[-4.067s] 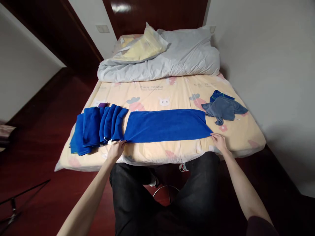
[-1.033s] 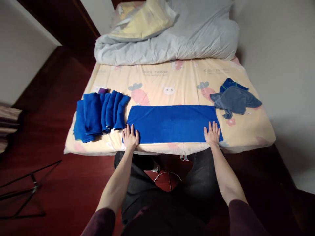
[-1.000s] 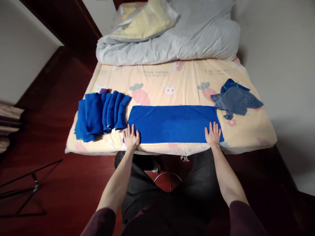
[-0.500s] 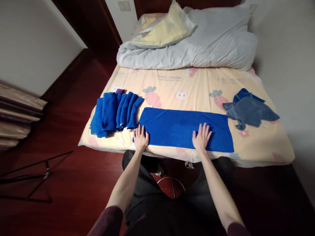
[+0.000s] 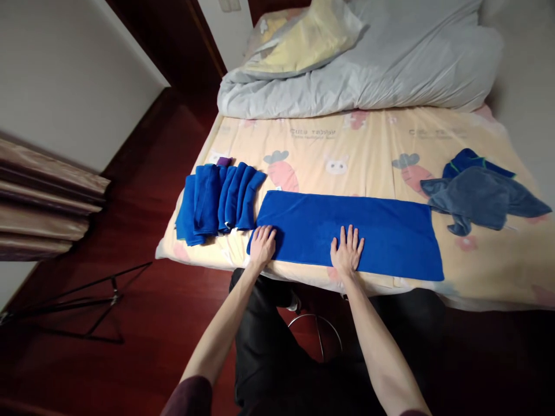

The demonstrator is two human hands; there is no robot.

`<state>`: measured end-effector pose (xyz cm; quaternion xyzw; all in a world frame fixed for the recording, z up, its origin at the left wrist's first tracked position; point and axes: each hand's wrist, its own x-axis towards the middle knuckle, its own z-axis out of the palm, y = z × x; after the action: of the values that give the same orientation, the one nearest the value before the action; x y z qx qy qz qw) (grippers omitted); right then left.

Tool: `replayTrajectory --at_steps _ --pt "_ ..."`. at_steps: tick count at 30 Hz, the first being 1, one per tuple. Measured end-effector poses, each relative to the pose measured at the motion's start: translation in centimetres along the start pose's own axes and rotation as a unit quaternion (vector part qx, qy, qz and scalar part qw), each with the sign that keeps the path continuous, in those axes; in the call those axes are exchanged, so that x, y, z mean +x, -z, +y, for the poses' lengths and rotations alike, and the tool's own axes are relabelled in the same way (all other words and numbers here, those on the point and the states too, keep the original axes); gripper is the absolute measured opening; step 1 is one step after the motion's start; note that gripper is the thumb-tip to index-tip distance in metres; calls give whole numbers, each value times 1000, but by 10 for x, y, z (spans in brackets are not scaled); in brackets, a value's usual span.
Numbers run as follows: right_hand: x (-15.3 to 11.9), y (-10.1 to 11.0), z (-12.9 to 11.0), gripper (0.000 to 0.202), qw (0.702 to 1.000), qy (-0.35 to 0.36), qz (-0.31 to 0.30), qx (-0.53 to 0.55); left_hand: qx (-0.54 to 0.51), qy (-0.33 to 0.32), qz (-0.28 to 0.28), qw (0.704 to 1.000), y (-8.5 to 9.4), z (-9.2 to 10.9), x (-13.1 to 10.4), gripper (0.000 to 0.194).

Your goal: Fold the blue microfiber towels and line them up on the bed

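Note:
A blue cloth [image 5: 381,231] lies flat as a long rectangle near the front edge of the bed. My left hand [image 5: 262,245] rests on its left end, fingers loosely spread, holding nothing. Palm down, my right hand [image 5: 347,252] presses on the cloth's front part around the middle, its fingers apart. Just left of the cloth sit several folded blue cloths [image 5: 206,199] side by side, with a small purple piece [image 5: 224,162] behind them. A crumpled grey-blue cloth [image 5: 481,196] touches the far right corner, over another blue cloth with green edging [image 5: 466,162].
The bed has a patterned yellow sheet [image 5: 368,144]. At its back lie a grey quilt [image 5: 390,75] and a plastic bag with something yellow [image 5: 307,43]. A black tripod [image 5: 113,299] stands on the floor at left, near a striped curtain [image 5: 47,202].
The view has shifted, so the bed sits further right at its far side. My right hand has slid leftward along the cloth, closer to my left hand, which stays at the left end.

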<state>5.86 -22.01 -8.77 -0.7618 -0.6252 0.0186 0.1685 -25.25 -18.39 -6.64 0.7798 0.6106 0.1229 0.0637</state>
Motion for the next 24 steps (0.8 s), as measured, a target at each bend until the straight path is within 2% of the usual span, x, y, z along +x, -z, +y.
replayTrajectory --at_steps 2,4,8,12,15,17,19,21,24 --pt "0 0 -1 60 1000 0 -3 -5 14 -24 -9 1000 11 -20 15 52" --pt "0 0 -2 60 1000 -2 -5 -8 20 -15 -19 1000 24 -44 26 56" --pt "0 0 -2 59 1000 -3 -2 -6 26 -18 -52 998 44 -83 30 56" --pt "0 3 -2 59 1000 -3 7 6 44 -30 -52 997 51 -100 22 56" --pt "0 4 -2 59 1000 -3 8 18 53 -28 -47 997 52 -99 19 56" --pt "0 5 -2 59 1000 -4 5 27 59 -17 -38 997 53 -86 21 55" --pt "0 5 -2 60 999 -3 3 32 64 -16 -22 998 54 -58 29 52" --pt "0 5 -3 60 999 -3 4 32 56 -45 -4 997 50 -11 41 51" --pt "0 4 -1 60 1000 -8 7 25 11 -138 -10 990 31 86 63 53"
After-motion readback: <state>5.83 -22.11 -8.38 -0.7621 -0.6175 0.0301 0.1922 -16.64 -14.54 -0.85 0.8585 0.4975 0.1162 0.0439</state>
